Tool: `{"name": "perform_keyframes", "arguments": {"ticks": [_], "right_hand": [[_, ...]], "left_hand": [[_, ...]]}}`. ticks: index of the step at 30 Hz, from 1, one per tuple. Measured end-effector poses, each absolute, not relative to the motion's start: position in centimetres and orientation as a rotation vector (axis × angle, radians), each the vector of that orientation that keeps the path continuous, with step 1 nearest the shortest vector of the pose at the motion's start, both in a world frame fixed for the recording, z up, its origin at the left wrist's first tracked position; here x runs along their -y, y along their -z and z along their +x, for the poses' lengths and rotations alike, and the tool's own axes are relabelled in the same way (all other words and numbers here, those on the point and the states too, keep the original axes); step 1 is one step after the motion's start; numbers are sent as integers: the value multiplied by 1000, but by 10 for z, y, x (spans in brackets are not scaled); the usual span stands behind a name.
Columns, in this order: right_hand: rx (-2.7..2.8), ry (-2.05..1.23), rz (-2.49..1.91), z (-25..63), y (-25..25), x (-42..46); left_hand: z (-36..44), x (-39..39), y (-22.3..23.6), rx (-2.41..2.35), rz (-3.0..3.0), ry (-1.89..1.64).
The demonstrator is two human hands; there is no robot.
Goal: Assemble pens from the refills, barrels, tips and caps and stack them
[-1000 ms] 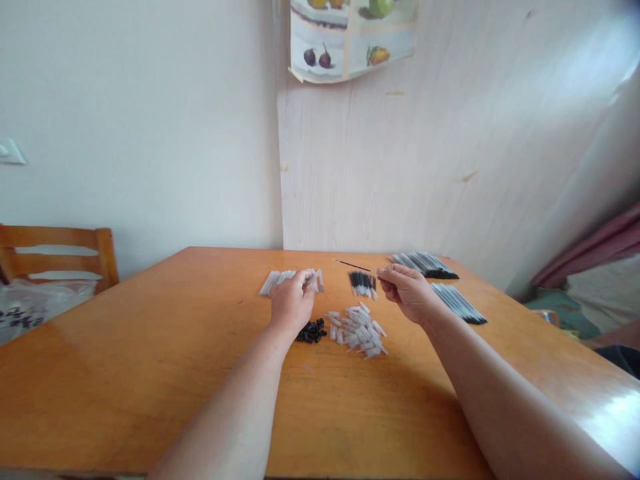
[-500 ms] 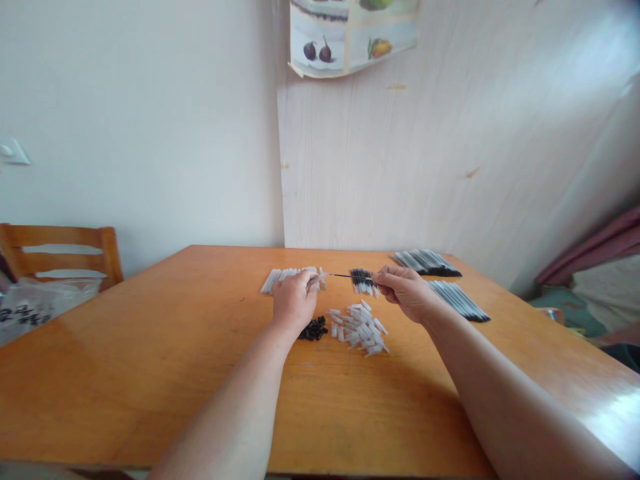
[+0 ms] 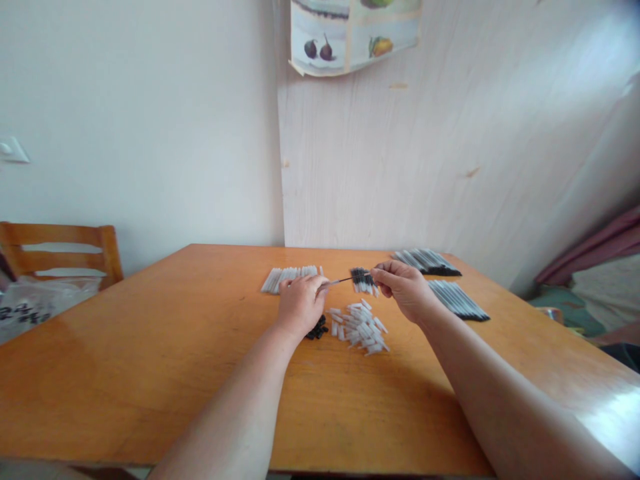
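Observation:
My left hand [image 3: 301,301] is closed on a translucent pen barrel [image 3: 329,285], whose end points right out of the fingers. My right hand [image 3: 404,287] pinches the pale tip end of a thin dark pen refill [image 3: 353,278]. The refill spans the gap between both hands, its far end meeting the barrel; how deep it sits inside I cannot tell. Beneath the left wrist lies a heap of small black plugs [image 3: 317,328], partly hidden. Loose whitish pen tips [image 3: 365,327] are piled between my forearms. Behind them lies a bundle of black refills with white ends [image 3: 364,281].
A row of translucent barrels [image 3: 287,277] lies beyond my left hand. Two rows of black-ended pens, a far one [image 3: 427,261] and a nearer one [image 3: 460,301], lie right on the wooden table [image 3: 150,373]. A chair [image 3: 60,247] and plastic bag [image 3: 45,303] stand left.
My left hand has shifted slightly right and down, closer to the right hand. The exposed stretch of refill between them looks shorter and tilts more. My right hand has barely moved.

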State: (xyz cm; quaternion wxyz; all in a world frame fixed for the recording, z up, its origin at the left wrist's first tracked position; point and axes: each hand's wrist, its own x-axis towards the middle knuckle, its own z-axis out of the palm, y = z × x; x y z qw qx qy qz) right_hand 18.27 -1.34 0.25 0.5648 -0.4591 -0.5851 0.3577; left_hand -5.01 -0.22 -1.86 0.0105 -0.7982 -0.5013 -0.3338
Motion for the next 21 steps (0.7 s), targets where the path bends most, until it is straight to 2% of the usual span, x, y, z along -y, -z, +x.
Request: {"name": "perform_keyframes", "arguments": {"ticks": [12,21], "right_hand": [[1537,-818,-1136,158,7,16],[1555,-731,-1246,157,10,16]], "left_hand": [[-47,2,19,1510,-2585,1091],[-53,-5,22,1477,-2514,1252]]}}
